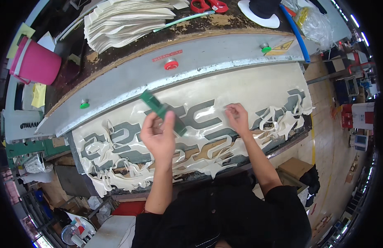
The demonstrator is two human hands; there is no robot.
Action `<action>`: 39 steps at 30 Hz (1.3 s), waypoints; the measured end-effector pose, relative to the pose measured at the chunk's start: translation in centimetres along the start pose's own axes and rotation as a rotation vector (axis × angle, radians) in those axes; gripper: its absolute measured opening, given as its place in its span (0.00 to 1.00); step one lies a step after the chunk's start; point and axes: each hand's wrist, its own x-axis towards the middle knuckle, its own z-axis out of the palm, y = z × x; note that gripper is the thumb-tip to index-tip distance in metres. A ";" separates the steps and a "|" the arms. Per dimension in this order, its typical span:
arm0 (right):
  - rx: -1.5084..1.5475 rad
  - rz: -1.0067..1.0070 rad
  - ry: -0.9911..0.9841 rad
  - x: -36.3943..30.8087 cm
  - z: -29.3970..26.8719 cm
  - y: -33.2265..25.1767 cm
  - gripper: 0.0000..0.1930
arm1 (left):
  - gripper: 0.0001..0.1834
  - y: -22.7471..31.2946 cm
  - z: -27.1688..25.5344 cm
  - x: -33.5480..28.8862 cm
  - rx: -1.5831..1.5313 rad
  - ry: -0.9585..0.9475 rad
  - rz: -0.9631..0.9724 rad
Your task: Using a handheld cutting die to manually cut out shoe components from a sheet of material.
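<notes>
In my left hand is a green bar-shaped tool, slightly blurred and tilted above the work. The fingers are closed round its middle. My right hand is to the right of a grey U-shaped area, over a cream sheet. Its thumb and fingers are bent together; whether they pinch anything is hidden. Several curved grey shapes show through the sheet. Loose cream strips of cut waste hang and curl at the right, with more tangled scraps along the near left edge.
Beyond the sheet runs a grey machine beam with a red push button and green buttons. On top lie stacked cream pieces, red scissors and a black-and-white hat-shaped item. A pink bucket stands far left.
</notes>
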 end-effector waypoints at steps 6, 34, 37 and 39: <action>-0.043 -0.737 -0.046 -4.7 2.8 -8.0 0.31 | 0.17 -3.5 1.2 -0.4 -0.596 0.280 -0.558; -0.368 -0.373 -0.334 8.2 -3.4 3.6 0.31 | 0.21 -20.3 4.9 -5.8 0.797 0.009 0.254; -0.404 -0.371 -0.368 8.4 -3.3 3.1 0.32 | 0.21 -20.0 4.8 -5.9 0.749 0.007 0.124; -0.430 -0.343 -0.374 8.4 -3.3 2.8 0.33 | 0.22 -20.0 4.7 -5.9 0.735 0.008 0.097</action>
